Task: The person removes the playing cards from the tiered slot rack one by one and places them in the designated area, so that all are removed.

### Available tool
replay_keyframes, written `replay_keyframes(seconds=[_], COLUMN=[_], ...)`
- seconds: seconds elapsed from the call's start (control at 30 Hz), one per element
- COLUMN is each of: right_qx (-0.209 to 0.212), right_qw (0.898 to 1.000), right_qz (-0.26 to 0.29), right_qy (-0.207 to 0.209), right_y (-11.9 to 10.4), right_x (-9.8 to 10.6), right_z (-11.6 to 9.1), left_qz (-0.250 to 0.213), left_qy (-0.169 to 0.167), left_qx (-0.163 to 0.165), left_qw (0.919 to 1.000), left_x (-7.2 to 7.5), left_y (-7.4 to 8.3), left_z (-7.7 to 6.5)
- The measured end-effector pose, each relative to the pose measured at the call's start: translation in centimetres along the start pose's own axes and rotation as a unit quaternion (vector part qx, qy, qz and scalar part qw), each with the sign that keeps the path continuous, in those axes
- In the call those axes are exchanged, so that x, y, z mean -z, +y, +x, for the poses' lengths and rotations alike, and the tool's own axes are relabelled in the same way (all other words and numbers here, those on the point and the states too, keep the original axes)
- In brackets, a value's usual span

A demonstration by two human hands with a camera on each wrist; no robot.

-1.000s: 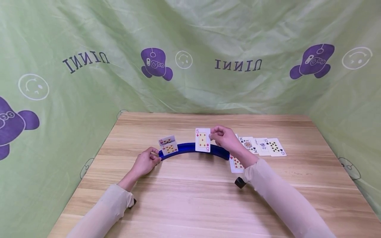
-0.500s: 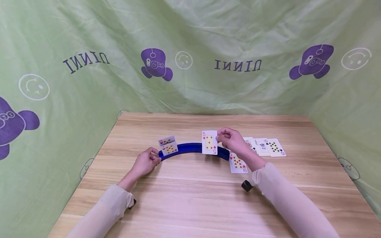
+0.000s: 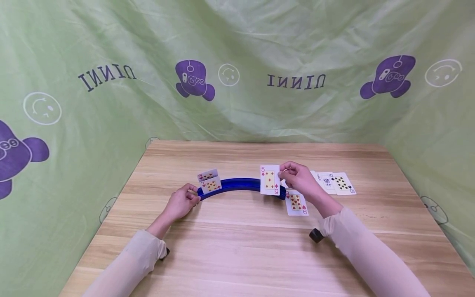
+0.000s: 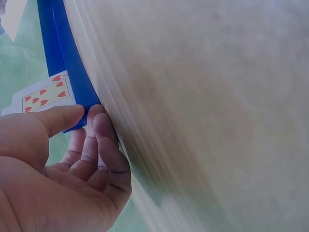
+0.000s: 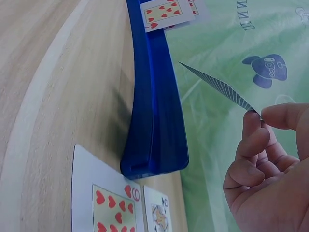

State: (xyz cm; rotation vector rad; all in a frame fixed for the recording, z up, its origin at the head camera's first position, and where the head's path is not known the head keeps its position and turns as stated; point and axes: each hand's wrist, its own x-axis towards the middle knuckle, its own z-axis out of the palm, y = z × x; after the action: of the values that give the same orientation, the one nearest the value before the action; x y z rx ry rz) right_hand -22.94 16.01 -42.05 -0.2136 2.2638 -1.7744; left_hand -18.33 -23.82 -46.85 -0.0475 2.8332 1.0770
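My left hand (image 3: 182,202) pinches the left end of a curved blue card holder (image 3: 241,185) between thumb and fingers. Two cards stand in the holder near that end: a seven of hearts (image 3: 210,186) in front and an eight of hearts (image 3: 208,175) behind it. A five of diamonds (image 3: 269,180) is pinched by its right edge in my right hand (image 3: 298,180), its face toward the head camera. It overlaps the holder's right part in the head view. From the right wrist, the same card (image 5: 224,89) is seen nearly edge-on, apart from the holder's slot.
A nine of hearts (image 3: 297,204) lies face up at the holder's right end. Farther right lie a ten of spades (image 3: 343,184) and a white card with a dark figure (image 3: 325,182). A king (image 5: 159,220) shows beside the nine in the right wrist view.
My right hand has moved rightward and slightly nearer with the five of diamonds, now covering the king in the head view and exposing the nine of hearts. My left hand stays on the holder.
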Motion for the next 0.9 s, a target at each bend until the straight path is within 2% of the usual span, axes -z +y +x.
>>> replay_keyframes(seconds=[0.23,0.9], right_qx=[-0.005,-0.043], right_qw=[1.000,0.998], right_qz=[0.002,-0.039], right_qy=[0.006,0.035], right_y=[0.1,1.3], right_x=[0.9,4.1], right_z=[-0.7,-2.7], left_qz=[-0.002,0.002], left_qy=[0.001,0.003], left_qx=[0.002,-0.002], left_qw=[1.0000,1.0000], left_x=[0.0,0.1], left_y=[0.1,0.1], left_z=[0.0,-0.1])
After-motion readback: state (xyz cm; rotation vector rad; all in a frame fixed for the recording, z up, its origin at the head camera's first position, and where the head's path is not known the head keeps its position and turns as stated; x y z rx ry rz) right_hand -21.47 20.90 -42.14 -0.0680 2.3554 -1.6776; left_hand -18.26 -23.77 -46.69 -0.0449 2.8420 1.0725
